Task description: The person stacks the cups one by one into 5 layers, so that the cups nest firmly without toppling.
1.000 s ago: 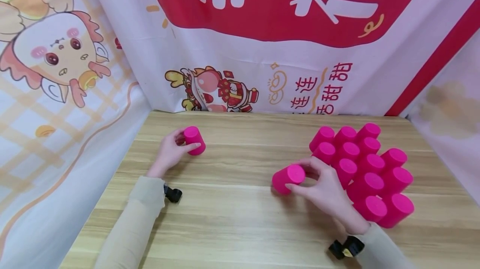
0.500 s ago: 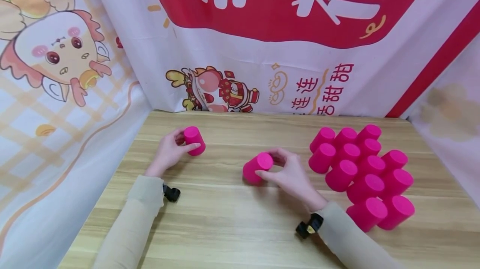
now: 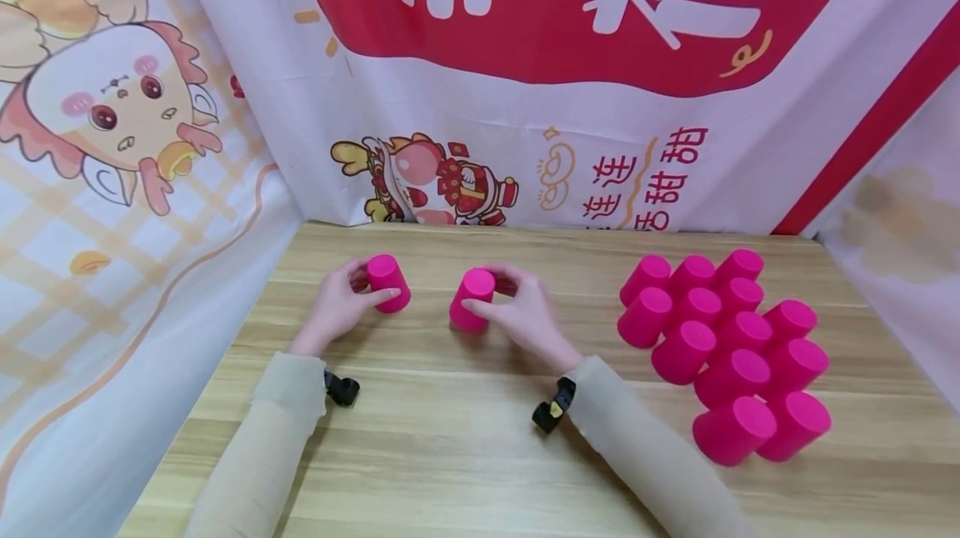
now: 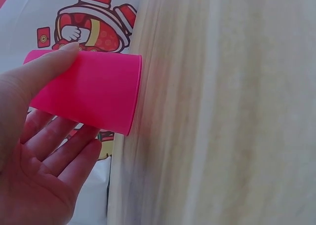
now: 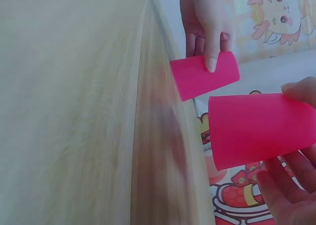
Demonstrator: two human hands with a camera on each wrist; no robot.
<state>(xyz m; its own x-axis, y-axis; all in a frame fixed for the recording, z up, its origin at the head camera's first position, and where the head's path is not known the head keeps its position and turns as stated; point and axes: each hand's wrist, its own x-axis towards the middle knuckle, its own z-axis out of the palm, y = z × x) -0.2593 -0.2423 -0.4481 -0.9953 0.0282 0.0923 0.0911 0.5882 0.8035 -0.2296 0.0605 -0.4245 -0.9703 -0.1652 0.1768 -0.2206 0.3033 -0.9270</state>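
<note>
1. I see my left hand (image 3: 337,305) holding a pink cup (image 3: 388,281) near the back left corner of the wooden table (image 3: 450,438). The thumb and fingers curl round its side, and the cup stands upside down on the wood.
2. My right hand (image 3: 525,315) grips a second pink cup (image 3: 472,298) (same colour, same shape). Thumb in front, fingers behind.
3. This second cup is just to the right of the first one, near the back edge of the table. They are near each other but not touching.
4. From the right wrist camera I cannot tell if the second cup sits flat on the table or is a tiny bit above it.
5. A bunch of pink cups (image 3: 723,346) stands by the right edge of the table, all upside down and packed close together. It is well apart from both hands.
6. Each wrist has a black strap (image 3: 553,415) on it, and both arms wear a beige sleeve (image 3: 262,446).
7. A cloth with cartoon pictures (image 3: 442,180) hangs behind the back edge.
</note>
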